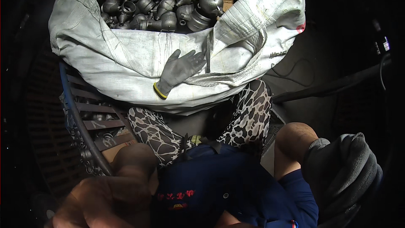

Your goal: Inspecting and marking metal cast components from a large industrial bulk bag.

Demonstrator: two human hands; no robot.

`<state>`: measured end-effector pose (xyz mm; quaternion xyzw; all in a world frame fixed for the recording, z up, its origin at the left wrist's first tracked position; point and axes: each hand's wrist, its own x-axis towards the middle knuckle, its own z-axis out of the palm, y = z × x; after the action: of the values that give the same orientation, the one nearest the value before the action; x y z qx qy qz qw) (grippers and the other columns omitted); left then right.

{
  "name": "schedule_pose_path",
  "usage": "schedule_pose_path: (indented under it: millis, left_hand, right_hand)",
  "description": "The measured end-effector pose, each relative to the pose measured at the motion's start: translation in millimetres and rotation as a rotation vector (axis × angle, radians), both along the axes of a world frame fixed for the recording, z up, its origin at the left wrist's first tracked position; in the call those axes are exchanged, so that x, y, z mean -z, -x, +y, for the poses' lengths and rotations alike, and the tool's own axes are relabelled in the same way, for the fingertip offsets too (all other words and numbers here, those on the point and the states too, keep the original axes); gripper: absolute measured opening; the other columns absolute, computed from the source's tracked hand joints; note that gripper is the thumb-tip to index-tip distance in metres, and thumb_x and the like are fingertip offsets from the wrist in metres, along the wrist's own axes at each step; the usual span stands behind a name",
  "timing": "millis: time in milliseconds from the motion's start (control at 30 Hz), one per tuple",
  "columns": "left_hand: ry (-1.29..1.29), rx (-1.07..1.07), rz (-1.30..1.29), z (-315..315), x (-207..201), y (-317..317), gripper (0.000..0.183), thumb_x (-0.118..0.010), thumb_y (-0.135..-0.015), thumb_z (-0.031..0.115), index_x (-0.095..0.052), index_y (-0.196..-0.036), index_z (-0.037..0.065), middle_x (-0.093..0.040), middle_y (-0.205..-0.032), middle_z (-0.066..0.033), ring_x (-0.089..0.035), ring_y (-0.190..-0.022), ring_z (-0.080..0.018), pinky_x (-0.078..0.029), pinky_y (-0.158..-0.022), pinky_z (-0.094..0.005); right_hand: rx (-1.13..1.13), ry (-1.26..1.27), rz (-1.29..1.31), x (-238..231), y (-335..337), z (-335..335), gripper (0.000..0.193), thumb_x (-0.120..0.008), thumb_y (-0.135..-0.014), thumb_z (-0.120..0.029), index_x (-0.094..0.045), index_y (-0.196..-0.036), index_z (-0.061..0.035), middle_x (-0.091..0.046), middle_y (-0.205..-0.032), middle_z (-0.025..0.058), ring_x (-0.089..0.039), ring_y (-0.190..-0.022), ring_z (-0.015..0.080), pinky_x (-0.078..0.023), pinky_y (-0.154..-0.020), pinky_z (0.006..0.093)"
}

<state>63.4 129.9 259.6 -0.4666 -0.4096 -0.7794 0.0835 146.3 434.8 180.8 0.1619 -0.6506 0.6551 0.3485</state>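
A grey work glove (181,69) with a yellow cuff lies loose, fingers spread, on the front of a large white woven sack (139,67). Dark metal pipe-like castings (166,6) fill the sack's open top. My left hand (95,202) is bare and raised close to me at the lower left; its fingers are smeared and partly out of the picture. At the lower right I hold up my right hand (346,173), covered by a grey glove. Its fingers are curled together, and whatever lies inside them is hidden. Neither hand touches the sack or the loose glove.
Patterned trouser legs (249,118) reach the sack's near side. To the left stands a slatted metal crate (80,114) with a blue rim, holding more metal parts and cardboard (116,150). A dark bar (329,84) and a thin cable (291,76) lie at the right.
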Motion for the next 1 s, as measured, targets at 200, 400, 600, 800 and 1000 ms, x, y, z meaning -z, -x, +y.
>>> schedule_pose_path:
  millis: [200, 400, 600, 800, 1000]
  left_hand:
    - [-0.089, 0.186, 0.040, 10, -3, 9, 0.018, -0.058, -0.088, 0.018, -0.057, -0.103, 0.008, -0.049, -0.074, -0.0028, -0.048, -0.058, -0.0116, -0.042, -0.052, -0.0216]
    - [-0.483, -0.073, 0.019, -4, 38, 12, 0.009, -0.058, -0.083, 0.014, -0.056, -0.087, 0.006, -0.061, -0.073, -0.0076, -0.057, -0.063, -0.0188, -0.046, -0.060, -0.0281]
    - [-0.204, -0.268, -0.059, 27, 52, 24, 0.028, -0.038, -0.096, 0.018, -0.051, -0.074, 0.006, -0.053, -0.071, -0.0096, -0.053, -0.056, -0.0147, -0.044, -0.039, -0.0219]
    - [0.018, 0.101, 0.181, 0, 15, 22, 0.020, -0.054, -0.090, 0.020, -0.058, -0.106, 0.008, -0.056, -0.087, -0.0049, -0.053, -0.069, -0.0115, -0.045, -0.050, -0.0210]
    - [-0.124, 0.111, 0.205, 13, 23, 19, 0.018, -0.051, -0.092, 0.020, -0.063, -0.104, 0.012, -0.051, -0.083, 0.0021, -0.049, -0.072, -0.0112, -0.045, -0.057, -0.0240]
  right_hand:
    - [-0.009, -0.013, 0.063, -13, 8, -2, 0.022, -0.061, -0.085, -0.014, -0.065, -0.099, 0.0024, -0.064, -0.098, 0.0151, -0.063, -0.082, 0.0233, -0.050, -0.072, 0.0281]
    - [-0.045, -0.018, 0.103, -28, 36, -45, 0.024, -0.062, -0.084, -0.012, -0.066, -0.101, 0.0033, -0.065, -0.102, 0.0157, -0.064, -0.087, 0.0246, -0.053, -0.076, 0.0289]
    - [0.019, -0.308, -0.348, 55, 105, -55, 0.029, -0.060, -0.082, -0.003, -0.064, -0.111, -0.0012, -0.066, -0.099, 0.0151, -0.066, -0.089, 0.0238, -0.051, -0.078, 0.0316]
    - [0.167, -0.602, -0.401, 91, 126, -42, 0.030, -0.059, -0.083, -0.004, -0.062, -0.112, -0.0025, -0.064, -0.103, 0.0138, -0.062, -0.087, 0.0228, -0.049, -0.077, 0.0302]
    - [0.400, -0.912, -0.168, 79, 168, -26, 0.038, -0.066, -0.075, -0.012, -0.061, -0.113, -0.0109, -0.060, -0.112, 0.0100, -0.055, -0.105, 0.0314, -0.045, -0.088, 0.0403]
